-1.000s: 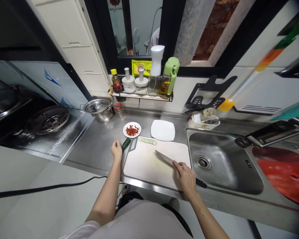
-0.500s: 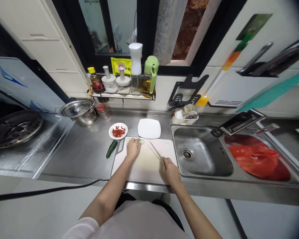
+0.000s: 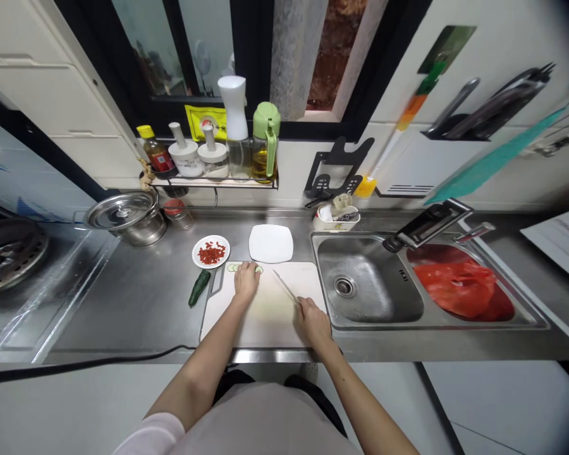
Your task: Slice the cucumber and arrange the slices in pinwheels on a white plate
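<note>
On the white cutting board (image 3: 279, 325), my left hand (image 3: 245, 281) rests at the far left part with its fingers closed over pale green cucumber slices (image 3: 232, 268). Some slices stick out on both sides of the fingers; the rest are hidden under them. My right hand (image 3: 313, 321) grips a kitchen knife (image 3: 287, 285) by the handle, its blade low over the board and pointing away to the left. A dark green cucumber piece (image 3: 200, 288) lies left of the board. Beyond the board's far edge sits a white square plate (image 3: 270, 242).
A white plate with chopped red pieces (image 3: 211, 253) is at the back left, near a lidded steel pot (image 3: 142, 224) and a red-lidded jar (image 3: 179, 215). To the right is a sink (image 3: 374, 284), with a red plastic bag (image 3: 459, 287) in its second basin. A condiment shelf (image 3: 218, 183) hangs behind.
The view has swung to the right, so everything sits further left. Relative to the board, my left hand stays on the slices and my right hand keeps the knife almost in place.
</note>
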A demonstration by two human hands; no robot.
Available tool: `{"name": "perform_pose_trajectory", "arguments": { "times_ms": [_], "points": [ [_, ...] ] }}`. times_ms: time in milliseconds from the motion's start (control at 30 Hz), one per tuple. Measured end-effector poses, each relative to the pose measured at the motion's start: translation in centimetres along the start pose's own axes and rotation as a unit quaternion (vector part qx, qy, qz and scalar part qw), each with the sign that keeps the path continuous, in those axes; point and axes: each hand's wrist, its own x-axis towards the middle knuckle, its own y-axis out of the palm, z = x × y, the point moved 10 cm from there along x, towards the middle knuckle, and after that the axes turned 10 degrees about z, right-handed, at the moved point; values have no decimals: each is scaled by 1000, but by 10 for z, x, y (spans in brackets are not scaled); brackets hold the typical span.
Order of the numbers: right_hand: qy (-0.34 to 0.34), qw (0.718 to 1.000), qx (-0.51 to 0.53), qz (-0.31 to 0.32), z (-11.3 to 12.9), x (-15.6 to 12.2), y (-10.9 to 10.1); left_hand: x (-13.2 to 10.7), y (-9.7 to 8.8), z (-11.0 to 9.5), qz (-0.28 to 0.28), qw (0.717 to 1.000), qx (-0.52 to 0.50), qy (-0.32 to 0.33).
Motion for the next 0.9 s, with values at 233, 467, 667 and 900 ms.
{"name": "perform_pose_trajectory", "arguments": {
  "times_ms": [233,467,667,900],
  "points": [
    [-9,1000,3,-4,2,1,0,-2,-3,13,1,993,-108,-38],
    [-24,1000,7,14,8,2,1,-22,4,51,31,966,-228,-113],
    [-67,996,-26,54,26,-2,4,-36,12,67,65,967,-217,-120],
    [-102,987,-85,85,45,-9,8,-40,2,65,71,981,-155,-97]
  ]
}}
